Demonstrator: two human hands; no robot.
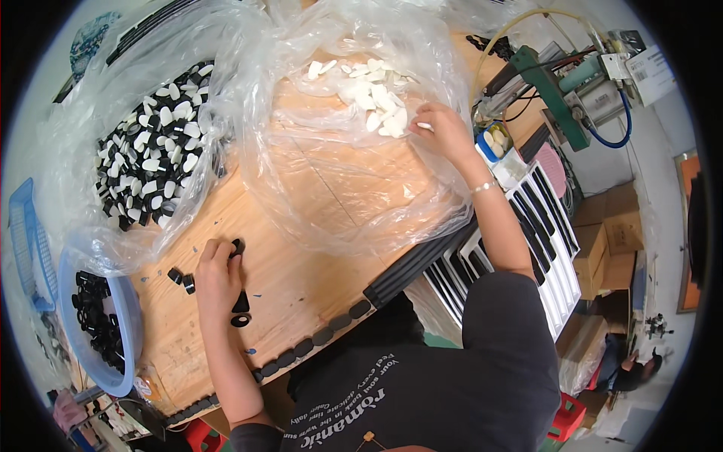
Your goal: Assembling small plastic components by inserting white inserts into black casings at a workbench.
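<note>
My left hand [217, 280] is over the wooden table, its fingers closed on a small black plastic part [237, 247]. Just left of it lie loose black parts [181, 279]. A black piece with a round ring end [240, 310] rests beside my wrist. At the upper right, my right hand [446, 134] pinches a small white oval piece [425, 126]. Next to those fingertips, a heap of white oval pieces [384, 102] is spread on a clear plastic bag [354, 181].
Black-and-white assembled parts [154, 151] fill another clear bag at the upper left. A blue basin [129, 324] of black parts stands at the left edge. On the right are a green press [553, 98], a small blue box [489, 145] and striped black-and-white strips [538, 226].
</note>
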